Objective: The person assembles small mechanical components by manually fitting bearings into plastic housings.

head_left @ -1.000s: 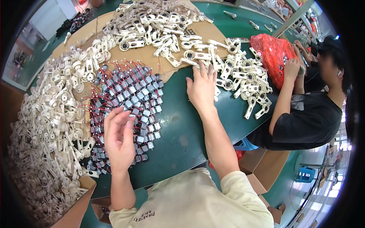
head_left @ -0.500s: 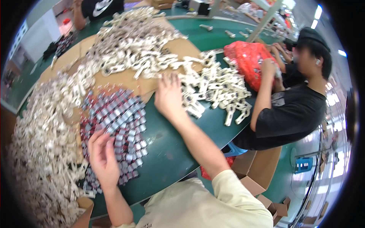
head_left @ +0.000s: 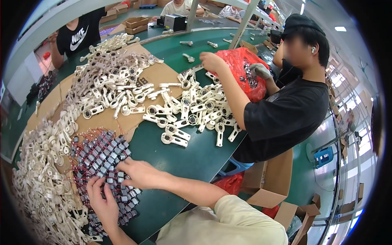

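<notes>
**Both hands touching the motors**

A red bag [head_left: 232,58] is sitting open on the desk [head_left: 171,161], showing small metal pieces [head_left: 250,78] inside, with a co-worker's gloved hand [head_left: 261,70] lying at its mouth; below the desk's right edge a large carton [head_left: 282,167] is standing open, its contents being too unclear to tell; a smaller carton [head_left: 286,212] beside it is holding clear plastic [head_left: 294,225]. The wired motors [head_left: 102,152] are lying massed on the desk, under and just beyond both hands; the right hand [head_left: 140,174] is touching their right side, fingers bent, and whether it is gripping one I cannot tell; the left hand [head_left: 102,202] is resting over their left side, loosely curved, thumb standing apart from fingers; white parts [head_left: 43,179] are lying heaped further left.
</notes>
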A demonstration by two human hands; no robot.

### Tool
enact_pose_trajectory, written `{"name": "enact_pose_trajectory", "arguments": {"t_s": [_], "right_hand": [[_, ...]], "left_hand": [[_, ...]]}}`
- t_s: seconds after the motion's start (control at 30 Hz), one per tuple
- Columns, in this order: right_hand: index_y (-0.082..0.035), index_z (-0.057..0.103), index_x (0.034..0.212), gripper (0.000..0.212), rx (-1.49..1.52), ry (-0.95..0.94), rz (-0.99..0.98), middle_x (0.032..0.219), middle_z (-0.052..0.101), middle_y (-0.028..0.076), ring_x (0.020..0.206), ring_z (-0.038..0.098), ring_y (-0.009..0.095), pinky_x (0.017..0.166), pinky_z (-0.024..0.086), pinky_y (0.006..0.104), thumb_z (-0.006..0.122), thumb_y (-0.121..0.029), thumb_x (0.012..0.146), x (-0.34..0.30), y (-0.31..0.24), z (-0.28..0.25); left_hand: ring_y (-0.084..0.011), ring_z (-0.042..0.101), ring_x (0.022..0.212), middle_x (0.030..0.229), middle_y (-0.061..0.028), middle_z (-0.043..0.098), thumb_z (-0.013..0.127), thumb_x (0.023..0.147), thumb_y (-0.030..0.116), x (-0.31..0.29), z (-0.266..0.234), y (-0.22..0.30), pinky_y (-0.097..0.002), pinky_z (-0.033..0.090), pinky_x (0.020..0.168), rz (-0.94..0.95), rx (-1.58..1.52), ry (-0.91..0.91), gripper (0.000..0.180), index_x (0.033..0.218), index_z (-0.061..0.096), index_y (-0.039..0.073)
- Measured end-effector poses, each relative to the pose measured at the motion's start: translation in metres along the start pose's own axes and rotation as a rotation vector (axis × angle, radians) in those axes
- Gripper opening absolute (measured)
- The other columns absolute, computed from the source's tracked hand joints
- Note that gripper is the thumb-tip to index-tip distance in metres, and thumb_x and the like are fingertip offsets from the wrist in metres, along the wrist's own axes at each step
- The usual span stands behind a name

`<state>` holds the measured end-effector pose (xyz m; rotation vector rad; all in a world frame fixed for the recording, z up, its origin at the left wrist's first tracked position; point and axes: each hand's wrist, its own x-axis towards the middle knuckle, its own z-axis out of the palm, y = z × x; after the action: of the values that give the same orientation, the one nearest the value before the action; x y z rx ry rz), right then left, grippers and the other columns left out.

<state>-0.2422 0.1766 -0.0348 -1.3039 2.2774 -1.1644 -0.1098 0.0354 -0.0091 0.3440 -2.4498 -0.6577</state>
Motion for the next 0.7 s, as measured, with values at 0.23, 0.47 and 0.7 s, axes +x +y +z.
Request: {"name": "enact_pose_trajectory", "arguments": {"t_s": [0.23,0.47,0.7], "right_hand": [[0.0,0.049,0.107,0.036,0.128,-0.122,-0.081,0.104,0.055,0.017,0.095,0.058,0.038,0.08,0.048,0.0448,0.068,-0.007,0.077,0.0,0.0,0.004],[0.001,0.054,0.102,0.023,0.243,-0.026,-0.133,0.094,0.058,0.017,0.084,0.06,0.035,0.074,0.048,0.0427,0.059,-0.007,0.081,-0.005,-0.008,-0.009],[-0.001,0.057,0.096,0.013,0.889,-0.029,0.147,0.079,0.064,0.006,0.064,0.064,0.012,0.057,0.051,0.0289,0.056,-0.013,0.093,0.006,-0.013,-0.012]], "left_hand": [[-0.0247,0.055,0.107,0.116,-0.0134,0.056,0.053,0.092,0.004,-0.004,-0.035,-0.04,-0.0326,0.044,0.089,-0.2,-0.1,0.15,0.019,0.109,0.059,-0.002],[-0.0297,0.05,0.119,0.129,-0.0177,0.05,0.053,0.095,0.012,-0.042,-0.102,-0.099,-0.0362,0.04,0.097,-0.557,0.199,-0.004,0.036,0.128,0.048,-0.002],[-0.0341,0.046,0.126,0.134,-0.0211,0.048,0.057,0.088,0.0,-0.079,-0.084,-0.133,-0.0378,0.036,0.105,-0.648,0.207,0.018,0.058,0.14,0.033,-0.002]]}}
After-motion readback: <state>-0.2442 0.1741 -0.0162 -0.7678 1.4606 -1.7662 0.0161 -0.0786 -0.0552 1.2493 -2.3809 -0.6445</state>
